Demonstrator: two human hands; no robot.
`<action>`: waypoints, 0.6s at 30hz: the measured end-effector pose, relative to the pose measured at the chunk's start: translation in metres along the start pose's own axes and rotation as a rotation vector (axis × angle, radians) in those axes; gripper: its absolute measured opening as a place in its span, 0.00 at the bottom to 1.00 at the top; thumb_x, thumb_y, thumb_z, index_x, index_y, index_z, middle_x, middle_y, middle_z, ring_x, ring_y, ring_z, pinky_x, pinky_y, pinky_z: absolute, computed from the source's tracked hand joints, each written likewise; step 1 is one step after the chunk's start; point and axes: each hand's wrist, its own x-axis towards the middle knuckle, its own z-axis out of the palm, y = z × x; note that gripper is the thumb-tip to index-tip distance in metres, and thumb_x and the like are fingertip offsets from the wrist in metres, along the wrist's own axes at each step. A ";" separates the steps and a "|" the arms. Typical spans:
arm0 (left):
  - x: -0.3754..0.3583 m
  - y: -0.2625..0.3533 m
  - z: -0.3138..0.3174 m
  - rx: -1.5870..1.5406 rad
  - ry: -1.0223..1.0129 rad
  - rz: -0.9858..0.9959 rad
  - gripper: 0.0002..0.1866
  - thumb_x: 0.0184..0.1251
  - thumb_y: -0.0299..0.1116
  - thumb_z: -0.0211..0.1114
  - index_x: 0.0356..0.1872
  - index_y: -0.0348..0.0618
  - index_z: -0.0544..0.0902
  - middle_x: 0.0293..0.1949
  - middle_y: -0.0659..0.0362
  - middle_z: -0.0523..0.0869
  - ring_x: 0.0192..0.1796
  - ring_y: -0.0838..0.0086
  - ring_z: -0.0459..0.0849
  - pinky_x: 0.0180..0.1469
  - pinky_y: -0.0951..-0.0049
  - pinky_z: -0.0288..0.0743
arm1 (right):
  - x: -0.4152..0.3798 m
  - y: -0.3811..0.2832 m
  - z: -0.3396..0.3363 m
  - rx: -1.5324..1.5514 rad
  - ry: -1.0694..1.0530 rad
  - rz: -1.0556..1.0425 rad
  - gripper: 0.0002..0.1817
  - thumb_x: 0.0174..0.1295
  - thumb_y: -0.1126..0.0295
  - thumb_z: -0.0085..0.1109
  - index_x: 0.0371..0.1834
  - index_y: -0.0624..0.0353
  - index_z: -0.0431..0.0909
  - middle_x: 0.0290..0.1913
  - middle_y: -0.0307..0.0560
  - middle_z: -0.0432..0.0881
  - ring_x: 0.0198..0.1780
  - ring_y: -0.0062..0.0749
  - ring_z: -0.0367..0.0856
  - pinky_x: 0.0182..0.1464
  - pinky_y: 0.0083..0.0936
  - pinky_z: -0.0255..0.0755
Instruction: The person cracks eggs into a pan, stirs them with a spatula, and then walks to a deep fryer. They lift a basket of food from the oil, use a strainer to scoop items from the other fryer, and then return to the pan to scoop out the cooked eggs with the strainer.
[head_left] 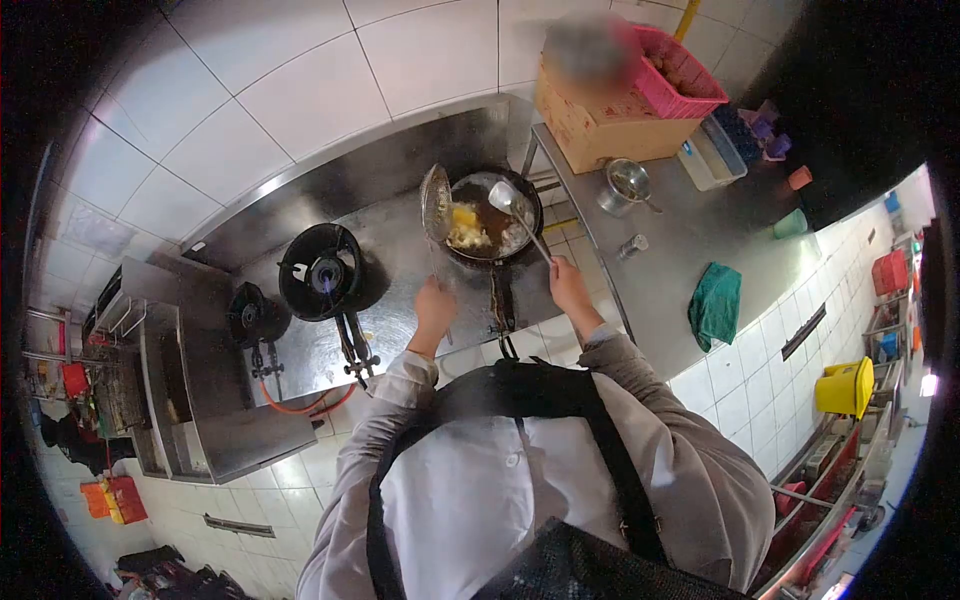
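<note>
My left hand [433,308] is closed around the handle of a round wire skimmer [436,203], whose basket is tilted on edge at the wok's left rim. My right hand [572,289] grips the long handle of a metal spatula [502,197], its pale head over the wok's right side. Between the two tools, yellowish, foamy food [466,230] sits in brown oil in a dark wok [537,196]. The wok stands on a burner at the right end of the steel stove [400,250]. Whether either tool touches the food is hard to make out.
Left of the wok is a larger burner with a small blue flame [325,278], beside a smaller burner [247,315]. On the right, a steel table [660,275] carries a cardboard box [600,125], a pink basket [690,100], a metal pot [615,198] and a green cloth [714,305].
</note>
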 end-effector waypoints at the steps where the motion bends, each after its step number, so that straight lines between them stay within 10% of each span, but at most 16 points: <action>1: 0.000 0.002 0.000 -0.001 -0.001 -0.001 0.07 0.68 0.31 0.50 0.36 0.38 0.74 0.18 0.53 0.79 0.16 0.68 0.78 0.18 0.67 0.70 | 0.000 0.005 0.002 0.030 -0.002 0.036 0.14 0.66 0.65 0.45 0.47 0.61 0.75 0.36 0.60 0.81 0.40 0.55 0.80 0.43 0.45 0.73; 7: 0.003 0.007 0.000 -0.073 -0.070 -0.053 0.09 0.68 0.31 0.48 0.37 0.37 0.74 0.19 0.54 0.79 0.17 0.67 0.79 0.19 0.67 0.71 | -0.005 0.019 0.040 0.185 -0.151 0.166 0.15 0.67 0.63 0.45 0.48 0.61 0.74 0.40 0.60 0.81 0.44 0.53 0.79 0.43 0.44 0.73; 9: -0.002 0.047 -0.021 -0.146 -0.154 -0.321 0.09 0.58 0.31 0.54 0.35 0.35 0.76 0.29 0.45 0.82 0.35 0.53 0.83 0.36 0.58 0.75 | -0.005 0.019 0.059 0.301 -0.239 0.316 0.16 0.67 0.63 0.44 0.49 0.62 0.74 0.40 0.58 0.81 0.44 0.53 0.79 0.43 0.43 0.73; 12: 0.007 0.008 0.004 -0.080 -0.094 -0.135 0.10 0.60 0.32 0.52 0.34 0.34 0.76 0.29 0.42 0.82 0.34 0.49 0.83 0.35 0.55 0.74 | -0.005 0.002 0.069 0.465 -0.262 0.294 0.11 0.66 0.65 0.47 0.48 0.56 0.73 0.21 0.38 0.70 0.16 0.21 0.65 0.14 0.24 0.58; 16: 0.005 0.007 0.006 -0.040 -0.131 0.032 0.12 0.61 0.33 0.51 0.34 0.32 0.75 0.30 0.39 0.81 0.36 0.44 0.81 0.37 0.52 0.73 | -0.007 -0.010 0.065 0.904 -0.363 0.536 0.12 0.67 0.63 0.46 0.50 0.52 0.70 0.19 0.36 0.67 0.13 0.19 0.60 0.11 0.21 0.52; 18: 0.012 -0.012 0.020 -0.069 -0.065 -0.010 0.09 0.67 0.29 0.47 0.41 0.36 0.73 0.18 0.54 0.77 0.16 0.69 0.77 0.17 0.69 0.69 | 0.000 -0.002 0.070 0.945 -0.329 0.496 0.12 0.67 0.63 0.45 0.50 0.52 0.70 0.19 0.35 0.67 0.12 0.18 0.60 0.11 0.20 0.51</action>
